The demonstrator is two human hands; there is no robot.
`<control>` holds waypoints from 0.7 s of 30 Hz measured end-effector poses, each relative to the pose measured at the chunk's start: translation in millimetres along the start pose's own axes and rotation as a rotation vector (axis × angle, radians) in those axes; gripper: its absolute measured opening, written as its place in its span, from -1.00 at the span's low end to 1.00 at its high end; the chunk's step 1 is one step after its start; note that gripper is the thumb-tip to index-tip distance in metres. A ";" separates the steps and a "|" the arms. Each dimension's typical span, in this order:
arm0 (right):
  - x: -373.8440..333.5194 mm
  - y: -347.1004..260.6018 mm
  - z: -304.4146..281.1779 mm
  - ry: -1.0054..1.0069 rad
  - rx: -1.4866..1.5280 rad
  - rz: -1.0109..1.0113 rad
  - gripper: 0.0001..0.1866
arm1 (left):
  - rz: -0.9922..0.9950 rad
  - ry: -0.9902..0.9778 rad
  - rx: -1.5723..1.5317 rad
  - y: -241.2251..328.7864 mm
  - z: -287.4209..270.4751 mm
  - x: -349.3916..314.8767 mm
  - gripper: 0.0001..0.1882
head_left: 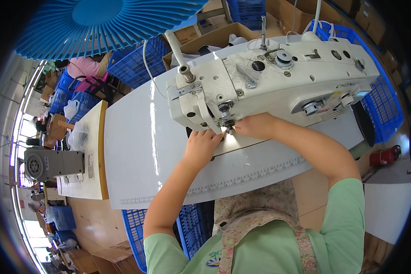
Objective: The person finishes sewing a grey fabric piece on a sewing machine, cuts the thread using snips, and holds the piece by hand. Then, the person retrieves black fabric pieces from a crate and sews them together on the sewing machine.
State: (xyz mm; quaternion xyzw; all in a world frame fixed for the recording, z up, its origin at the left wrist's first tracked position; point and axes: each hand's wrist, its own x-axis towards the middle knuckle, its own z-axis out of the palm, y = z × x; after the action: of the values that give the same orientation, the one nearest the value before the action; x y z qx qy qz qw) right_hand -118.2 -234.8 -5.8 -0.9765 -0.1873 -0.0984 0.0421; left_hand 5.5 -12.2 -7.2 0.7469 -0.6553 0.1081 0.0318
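Both my hands meet at the lit needle area of a white industrial sewing machine (278, 82). My left hand (202, 147) is on the left of the presser foot (229, 129), its fingers bent and drawn together under the machine's head. From the right, my right hand (256, 126) reaches in beneath the machine arm, fingers closed in a pinch beside the needle bar. Whatever lies between the fingertips is too small or hidden to make out. A small lamp glares on the metal plate under the needle.
The pale sewing table (132, 137) has a ruler strip (242, 179) along its near edge. A blue fan (100, 23) hangs at upper left. Blue crates (386, 98) stand right, behind and below the table. A red fire extinguisher (384, 156) is at right. Another person (84, 67) sits far left.
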 end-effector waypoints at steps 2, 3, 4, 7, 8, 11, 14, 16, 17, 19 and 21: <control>1.1 -8.1 -1.3 0.015 -0.075 -0.049 -0.91 | 0.011 0.055 -0.040 -3.2 3.5 -6.9 -0.75; 2.5 -10.1 -0.1 0.015 -0.073 -0.051 -0.91 | 0.027 0.112 -0.080 -5.3 5.3 -9.9 -0.78; 3.1 -11.9 0.8 0.008 -0.083 -0.032 -0.90 | 0.027 0.111 -0.081 -6.5 5.8 -11.2 -0.78; 1.7 -18.7 2.4 0.016 -0.113 -0.015 -0.89 | 0.073 0.163 -0.142 -8.8 5.9 -13.8 -0.73; 1.4 -20.2 2.4 0.033 -0.135 -0.019 -0.89 | 0.082 0.157 -0.126 -9.3 4.8 -13.8 -0.73; 0.2 -22.5 -1.2 0.008 -0.212 -0.065 -0.88 | 0.097 0.162 -0.106 -9.5 2.3 -11.6 -0.74; 0.5 -27.7 0.7 0.057 -0.246 -0.058 -0.89 | 0.097 0.182 -0.098 -8.5 3.9 -10.6 -0.76; 2.5 -29.6 7.3 0.097 -0.246 -0.048 -0.89 | 0.088 0.190 -0.097 -8.2 5.1 -10.0 -0.76; 3.5 -30.6 10.6 0.139 -0.247 -0.038 -0.89 | 0.090 0.197 -0.091 -8.4 5.6 -9.6 -0.76; 3.0 -36.1 14.6 0.140 -0.285 -0.018 -0.90 | 0.093 0.204 -0.086 -8.1 5.8 -8.1 -0.76; 3.7 -44.9 17.2 0.141 -0.324 0.003 -0.90 | 0.083 0.214 -0.070 -7.2 5.1 -6.0 -0.76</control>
State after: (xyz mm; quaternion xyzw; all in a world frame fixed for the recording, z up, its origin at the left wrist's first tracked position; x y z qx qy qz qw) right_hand -128.6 -189.8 -19.7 -0.9614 -0.1642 -0.1956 -0.1026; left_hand 12.5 -6.3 -12.7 0.7018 -0.6819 0.1654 0.1231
